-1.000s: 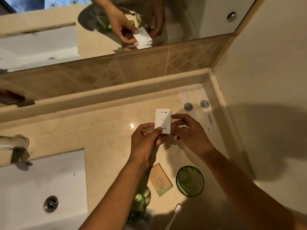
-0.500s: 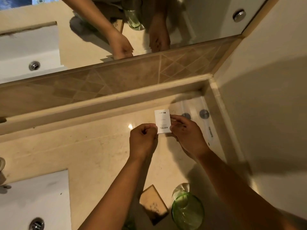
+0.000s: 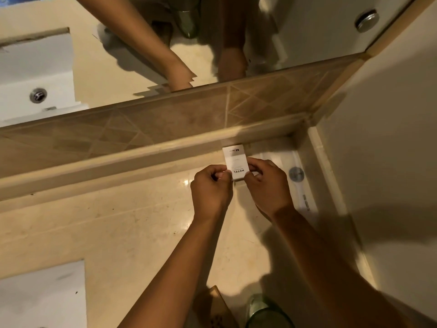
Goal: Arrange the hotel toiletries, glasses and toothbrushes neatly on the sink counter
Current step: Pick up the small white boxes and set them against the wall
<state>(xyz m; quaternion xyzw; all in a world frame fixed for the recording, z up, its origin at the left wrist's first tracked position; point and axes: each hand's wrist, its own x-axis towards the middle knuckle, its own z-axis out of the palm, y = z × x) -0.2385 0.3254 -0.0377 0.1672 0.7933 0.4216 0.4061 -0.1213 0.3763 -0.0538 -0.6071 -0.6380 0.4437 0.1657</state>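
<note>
Beige stone counter [image 3: 118,233] across the whole scene, with a raised ledge [image 3: 106,162] along the far side and a mirror [image 3: 94,55] above the tiled strip. White sink [image 3: 42,294] at the near left, cut by the edge. Green glass [image 3: 267,313] at the near edge, right of centre, only partly in view. Brown packet [image 3: 220,306] just left of the glass, lying flat. Left hand [image 3: 210,190] and right hand [image 3: 269,185] close together at the far right of the counter, fingers of both pinched on the lower sides of a small white box [image 3: 235,162]. Box upright, printed "HOTEL", close against the ledge. Small round silver disc [image 3: 296,174] to the right of the hands, near the wall.
</note>
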